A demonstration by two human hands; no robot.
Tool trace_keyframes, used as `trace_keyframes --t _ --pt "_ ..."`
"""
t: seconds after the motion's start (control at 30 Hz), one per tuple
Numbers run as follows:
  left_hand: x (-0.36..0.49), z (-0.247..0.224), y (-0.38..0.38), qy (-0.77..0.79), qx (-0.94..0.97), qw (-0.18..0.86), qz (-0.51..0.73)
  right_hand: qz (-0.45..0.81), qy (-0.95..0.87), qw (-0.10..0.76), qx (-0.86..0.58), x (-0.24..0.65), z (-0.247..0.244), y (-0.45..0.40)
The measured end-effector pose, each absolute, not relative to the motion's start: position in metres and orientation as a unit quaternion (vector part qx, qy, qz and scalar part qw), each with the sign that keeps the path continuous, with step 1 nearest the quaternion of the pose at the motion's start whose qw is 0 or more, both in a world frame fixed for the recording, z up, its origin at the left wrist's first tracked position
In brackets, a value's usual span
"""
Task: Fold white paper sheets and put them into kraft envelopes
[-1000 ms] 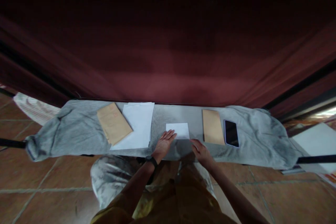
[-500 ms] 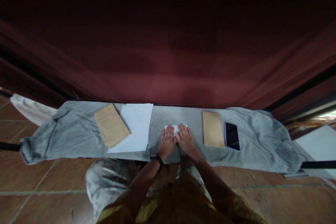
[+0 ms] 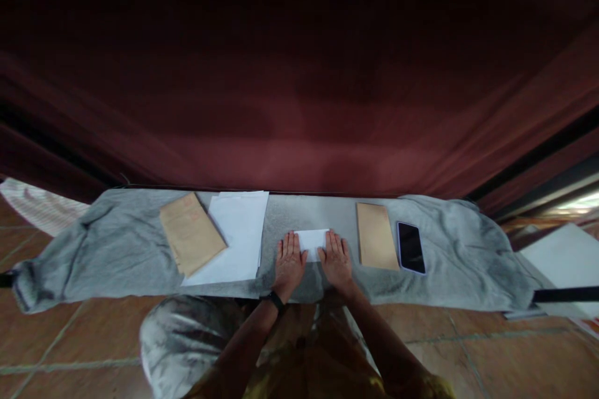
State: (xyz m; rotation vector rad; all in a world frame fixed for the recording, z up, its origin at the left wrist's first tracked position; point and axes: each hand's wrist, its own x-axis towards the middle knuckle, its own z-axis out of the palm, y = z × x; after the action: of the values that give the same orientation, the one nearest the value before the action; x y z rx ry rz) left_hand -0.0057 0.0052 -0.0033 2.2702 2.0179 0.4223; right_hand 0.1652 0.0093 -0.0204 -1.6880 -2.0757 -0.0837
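A small white folded paper [image 3: 312,245] lies flat on the grey cloth in front of me. My left hand [image 3: 289,262] rests on its left edge, fingers stretched out flat and pointing away from me. Over the right edge lies my right hand [image 3: 336,262], likewise flat with its fingers extended. Between the two hands the middle of the paper shows; its side edges are covered by the fingers. Neither hand grips anything.
Left of my hands is a stack of white sheets [image 3: 241,230], partly under a brown envelope [image 3: 191,234]. On the right lie a brown envelope or notebook [image 3: 377,237] and a phone [image 3: 411,247]. A grey cloth [image 3: 116,243] covers the bench; a dark red surface [image 3: 299,162] rises behind it.
My hands have slid apart, from nearly touching at the paper's middle to its left and right edges. More of the paper now shows. The view has shifted slightly.
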Motion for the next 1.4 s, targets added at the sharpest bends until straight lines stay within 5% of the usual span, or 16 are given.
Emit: trace_keyframes --t 0.3,1.4 --pt "0.002 -0.014 -0.017 0.569 0.809 0.026 0.143 -0.023 -0.752 0.225 -0.619 0.167 -0.016 0.008" --pt "-0.026 -0.016 -0.037 0.616 0.773 -0.034 0.143 -0.037 -0.745 0.197 -0.637 0.155 -0.029 -0.035"
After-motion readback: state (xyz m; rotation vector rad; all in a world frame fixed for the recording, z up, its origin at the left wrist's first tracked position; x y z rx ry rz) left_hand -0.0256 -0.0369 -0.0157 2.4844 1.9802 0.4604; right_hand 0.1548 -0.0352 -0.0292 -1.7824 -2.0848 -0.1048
